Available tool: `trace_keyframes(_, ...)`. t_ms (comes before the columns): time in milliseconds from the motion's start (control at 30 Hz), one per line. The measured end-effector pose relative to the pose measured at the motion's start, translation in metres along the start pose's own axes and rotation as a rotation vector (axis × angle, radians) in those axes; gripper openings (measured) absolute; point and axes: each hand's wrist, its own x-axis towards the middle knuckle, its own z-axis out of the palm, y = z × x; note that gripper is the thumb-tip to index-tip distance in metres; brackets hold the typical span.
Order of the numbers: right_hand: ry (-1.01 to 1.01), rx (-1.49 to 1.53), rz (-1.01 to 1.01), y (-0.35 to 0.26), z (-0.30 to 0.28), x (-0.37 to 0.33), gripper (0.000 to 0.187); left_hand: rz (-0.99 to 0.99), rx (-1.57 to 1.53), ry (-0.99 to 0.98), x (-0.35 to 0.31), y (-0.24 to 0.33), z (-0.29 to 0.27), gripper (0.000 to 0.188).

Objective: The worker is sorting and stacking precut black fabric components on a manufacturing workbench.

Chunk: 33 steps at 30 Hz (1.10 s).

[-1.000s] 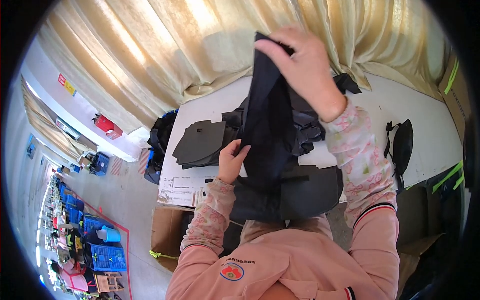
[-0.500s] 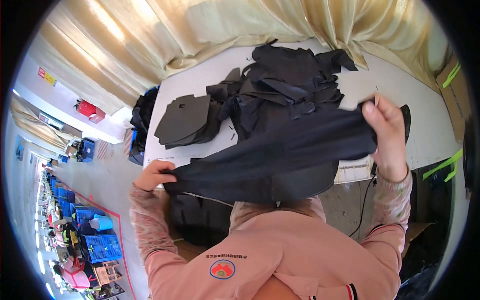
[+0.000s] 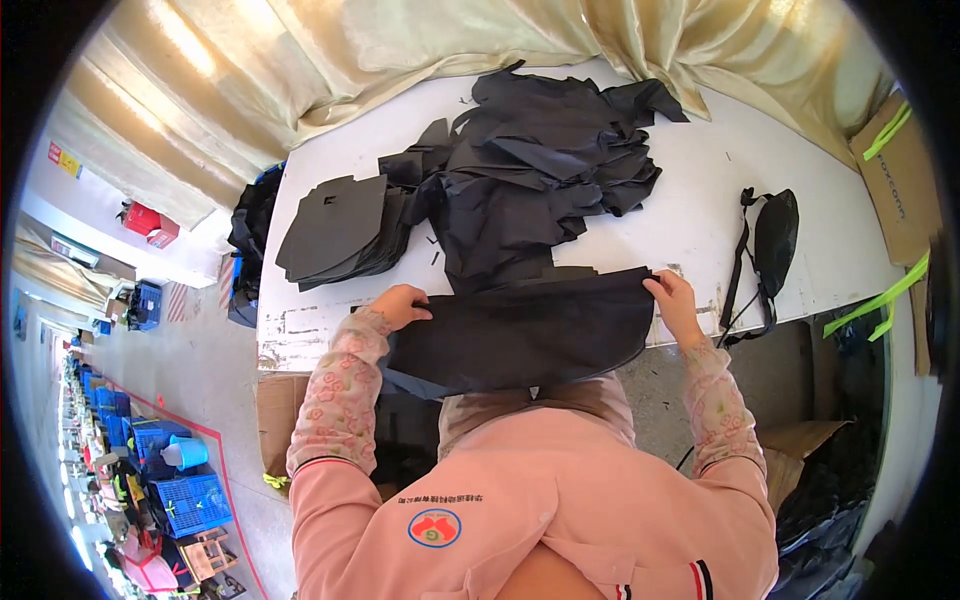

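Note:
A wide black fabric panel point(image 3: 520, 335) with a curved lower edge hangs between my hands over the table's front edge. My left hand point(image 3: 402, 305) pinches its upper left corner. At the upper right corner, my right hand point(image 3: 672, 295) grips it between thumb and fingers. Just beyond the panel lies a loose heap of black fabric pieces point(image 3: 550, 140) on the white table point(image 3: 690, 225). Left of the heap sits a stack of dark, flat shaped panels point(image 3: 335, 230), the top one with a small notch-like slot.
A black pouch with a strap point(image 3: 776, 240) lies at the table's right. A cardboard box point(image 3: 900, 180) stands at the far right, and another box point(image 3: 280, 425) is under the table's left. Gold curtains point(image 3: 400, 50) hang behind. Blue crates point(image 3: 192, 502) stand on the floor at left.
Both hands have come down and closer together, and the stretched fabric panel now hangs flatter, nearer my lap. The black pouch at right is now uncovered. The view has shifted slightly.

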Motion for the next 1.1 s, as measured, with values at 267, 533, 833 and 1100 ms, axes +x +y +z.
trace_keyframes(267, -0.27, -0.495, -0.722, -0.086, 0.058, -0.033, 0.054, 0.005, -0.217, 0.082, 0.017, -0.003, 0.017, 0.019)
trace_keyframes(533, -0.522, -0.629, -0.687, -0.059, 0.081, -0.043, 0.076, -0.196, -0.532, 0.011, -0.041, -0.049, -0.032, 0.017)
trace_keyframes(833, -0.519, -0.638, -0.681, -0.06, 0.084, -0.043, 0.075, -0.122, -1.391, -0.162, -0.146, -0.07, -0.043, 0.032)
trace_keyframes(1100, -0.541, -0.649, -0.663, -0.061, 0.083, -0.041, 0.075, -0.029, -1.823, 0.939, -0.136, -0.042, 0.055, 0.028)
